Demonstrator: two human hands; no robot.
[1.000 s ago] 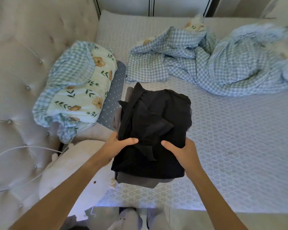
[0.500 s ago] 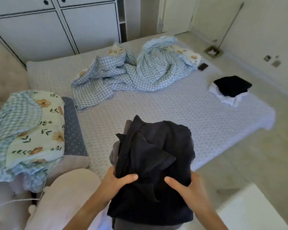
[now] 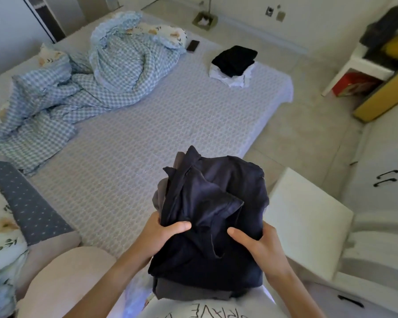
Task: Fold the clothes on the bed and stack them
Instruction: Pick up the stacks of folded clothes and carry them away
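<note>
Dark folded clothes (image 3: 211, 216) sit stacked in my grip, lifted clear over the bed's (image 3: 147, 138) near edge. My left hand (image 3: 161, 235) and right hand (image 3: 257, 244) clamp either side, thumbs pressed on top, fingers underneath. Another folded pile (image 3: 233, 63) rests at the far corner.

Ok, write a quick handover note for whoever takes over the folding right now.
Left hand and right hand each grip a side of the dark folded pile, lifted off the bed.
A second folded stack, black on white, sits at the bed's far corner.
Done: both piles look folded.
Left: probably set the held pile down on or beside that stack. The checked duvet lies rumpled.
</note>
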